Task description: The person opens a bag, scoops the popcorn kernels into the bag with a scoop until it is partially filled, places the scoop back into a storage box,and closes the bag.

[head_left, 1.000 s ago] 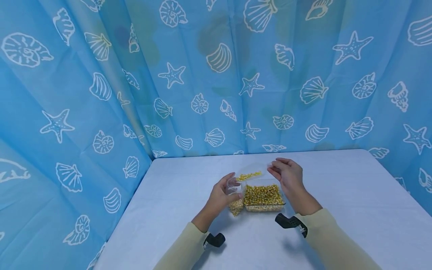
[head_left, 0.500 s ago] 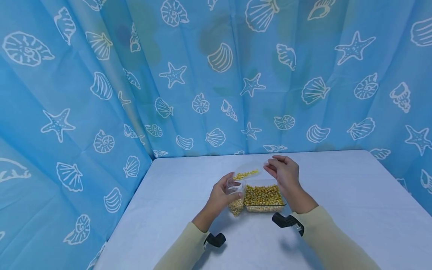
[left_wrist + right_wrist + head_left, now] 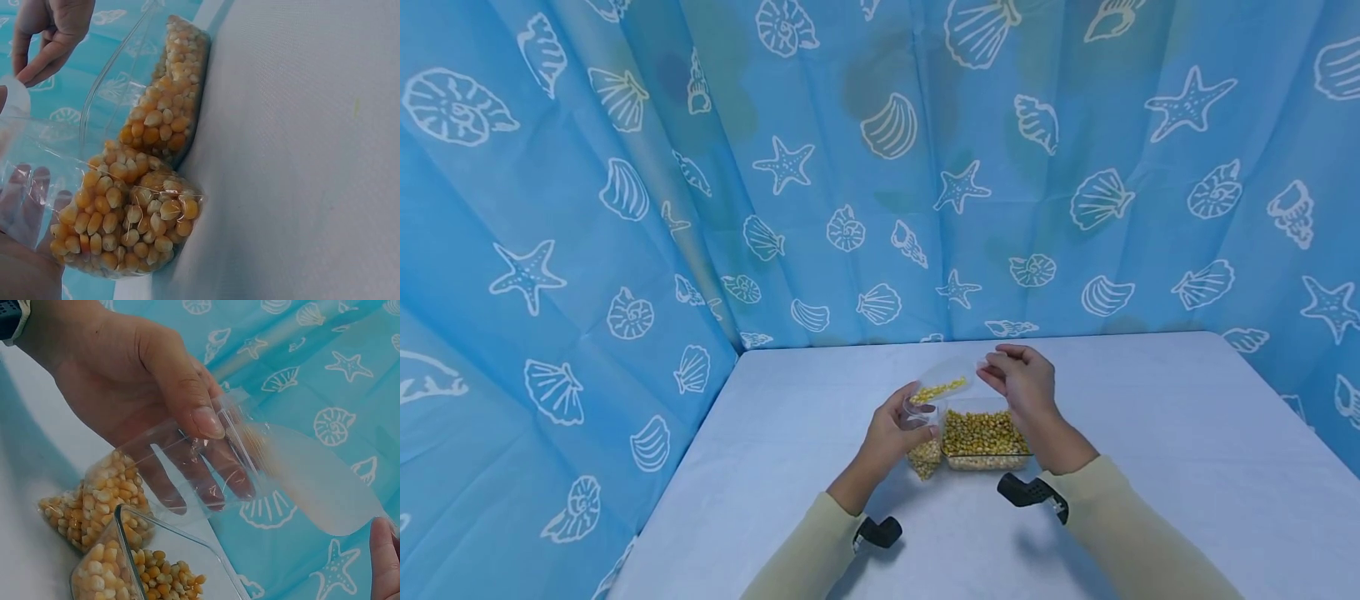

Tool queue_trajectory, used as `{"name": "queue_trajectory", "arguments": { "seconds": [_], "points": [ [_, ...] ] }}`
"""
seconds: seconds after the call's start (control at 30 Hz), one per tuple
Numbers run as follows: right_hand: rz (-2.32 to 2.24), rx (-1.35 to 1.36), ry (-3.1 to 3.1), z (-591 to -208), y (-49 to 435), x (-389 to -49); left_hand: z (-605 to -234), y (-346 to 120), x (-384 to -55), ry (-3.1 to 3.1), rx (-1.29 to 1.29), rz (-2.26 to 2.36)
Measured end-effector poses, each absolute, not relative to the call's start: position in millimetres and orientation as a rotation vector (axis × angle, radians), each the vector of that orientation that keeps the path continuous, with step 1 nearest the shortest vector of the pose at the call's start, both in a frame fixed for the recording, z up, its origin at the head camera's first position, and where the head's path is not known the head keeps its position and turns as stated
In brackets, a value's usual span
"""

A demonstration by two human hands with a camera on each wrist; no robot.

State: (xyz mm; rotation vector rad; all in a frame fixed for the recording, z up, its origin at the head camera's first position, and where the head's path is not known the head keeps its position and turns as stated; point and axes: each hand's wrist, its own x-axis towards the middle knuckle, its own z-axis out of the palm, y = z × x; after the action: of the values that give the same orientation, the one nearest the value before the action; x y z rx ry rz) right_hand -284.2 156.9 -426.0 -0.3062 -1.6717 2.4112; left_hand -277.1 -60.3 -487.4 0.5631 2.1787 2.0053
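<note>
My left hand (image 3: pixel 886 437) grips the upper part of a clear plastic zip bag (image 3: pixel 134 219), thumb in front and fingers behind. Corn kernels fill the bag's lower part. From the right, my right hand (image 3: pixel 1030 387) pinches the end of a translucent white scoop (image 3: pixel 328 481). Its other end enters the bag's mouth, and a line of yellow kernels (image 3: pixel 938 389) lies along it, sloping down towards the bag. Close to the bag's right side stands a rectangular glass container (image 3: pixel 987 456) of corn kernels, below the scoop. The scoop's tip is partly hidden by the bag.
A white cloth (image 3: pixel 760 433) covers the table beneath everything. Behind and to the left hangs a blue curtain (image 3: pixel 835 167) with white shell and starfish prints. Each wrist carries a black camera mount (image 3: pixel 880 532).
My right hand has moved left and slightly up, carrying the scoop deeper over the bag's mouth at a steeper tilt. The kernels on it have shifted left. My left hand has stayed put.
</note>
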Motion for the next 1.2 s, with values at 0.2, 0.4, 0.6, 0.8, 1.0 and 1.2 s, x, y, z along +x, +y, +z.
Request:
{"name": "queue_trajectory", "arguments": {
  "seconds": [0.2, 0.4, 0.6, 0.8, 1.0, 1.2],
  "points": [
    [2.388, -0.270, -1.721, -425.2, 152.4, -282.6, -488.8, -60.6, -277.1, 2.156, 0.569, 2.013],
    [2.361, -0.234, -1.771, -422.3, 149.2, -280.3, -489.1, -61.3, -277.3, 2.153, 0.548, 2.008],
    [2.325, -0.214, -1.822, -421.0, 145.8, -279.2, -490.3, -61.9, -277.3, 2.147, 0.586, 2.018],
    [2.298, -0.168, -1.839, -419.8, 144.1, -278.5, -490.5, -61.6, -276.7, 2.136, 0.567, 2.025],
    [2.299, -0.128, -1.824, -416.5, 143.6, -275.3, -489.8, -61.3, -276.6, 2.116, 0.572, 2.039],
    [2.285, -0.107, -1.832, -412.4, 143.5, -272.8, -489.3, -61.2, -276.3, 2.151, 0.530, 2.008]
  ]
}}
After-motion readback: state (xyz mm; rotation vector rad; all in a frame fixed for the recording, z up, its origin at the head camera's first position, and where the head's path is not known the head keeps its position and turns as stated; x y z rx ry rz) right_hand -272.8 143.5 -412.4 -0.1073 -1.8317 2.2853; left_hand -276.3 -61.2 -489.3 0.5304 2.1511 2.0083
